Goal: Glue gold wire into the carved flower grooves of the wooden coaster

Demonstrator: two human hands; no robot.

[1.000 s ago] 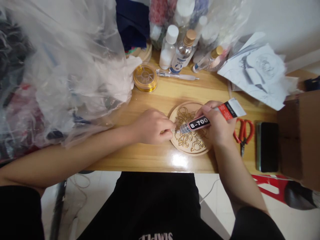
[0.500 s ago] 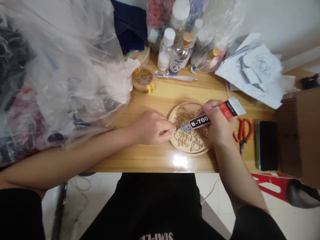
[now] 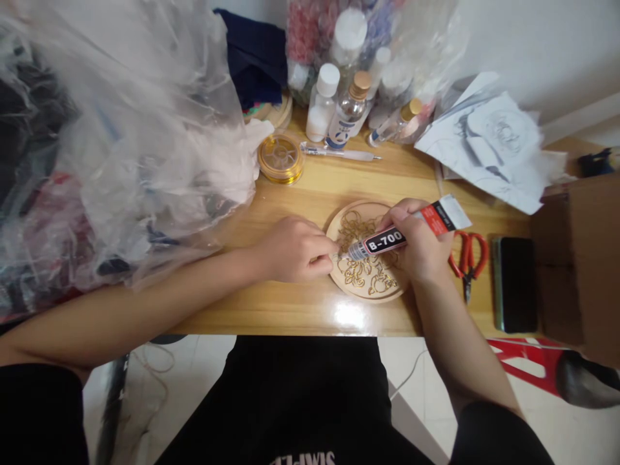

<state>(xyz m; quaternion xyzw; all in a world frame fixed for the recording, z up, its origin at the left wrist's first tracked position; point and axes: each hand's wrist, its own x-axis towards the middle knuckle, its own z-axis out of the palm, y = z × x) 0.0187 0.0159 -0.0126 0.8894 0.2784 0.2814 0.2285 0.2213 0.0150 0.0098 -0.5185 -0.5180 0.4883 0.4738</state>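
Bag (image 3: 159,123): clear plastic, heaped at the left; red and dark contents show through, too blurred to name;
Box (image 3: 600,265): brown, at the right; contents hidden;
Tray (image 3: 345,292): round, wood-coloured, near the table's front edge; curled gold wire (image 3: 356,278) lies in it;
Bottles (image 3: 341,126): capped, grouped at the back;
Spool (image 3: 281,161): gold-wound, beside the pen (image 3: 343,154);
Floor (image 3: 194,387): pale tiles;
Table (image 3: 290,313): wooden; papers (image 3: 498,145), phone (image 3: 514,284), pliers (image 3: 469,258) at right;
Right hand (image 3: 421,248): closed round the tube (image 3: 385,242), its nozzle tilted down over the tray's left part;
Left hand (image 3: 300,248): fingers curled, fingertips by the nozzle; cannot tell whether they pinch anything
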